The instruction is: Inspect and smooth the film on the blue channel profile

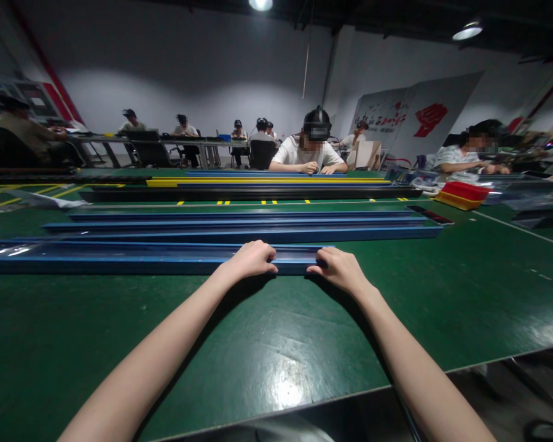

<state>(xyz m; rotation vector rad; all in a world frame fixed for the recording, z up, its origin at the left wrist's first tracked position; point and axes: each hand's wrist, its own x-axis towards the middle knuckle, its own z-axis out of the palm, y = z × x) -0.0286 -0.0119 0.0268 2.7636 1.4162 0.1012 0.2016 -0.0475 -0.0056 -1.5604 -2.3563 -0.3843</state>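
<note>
A long blue channel-shaped strip (156,265) lies across the green table in front of me, with clear film (32,247) shining along its left part. My left hand (253,258) grips it with curled fingers over its far side and the thumb at its near side. At the strip's right end, my right hand (338,267) holds it in the same way, thumb toward the left hand. A short stretch of the strip shows between the two hands. The fingertips behind the strip are hidden.
Behind it lie more blue strips (373,233), then a black strip (258,193) and a yellow strip (267,182). A phone-like dark slab (431,215) and red and yellow bins (463,194) are at right. Across the table sits a person (308,150) wearing a headset.
</note>
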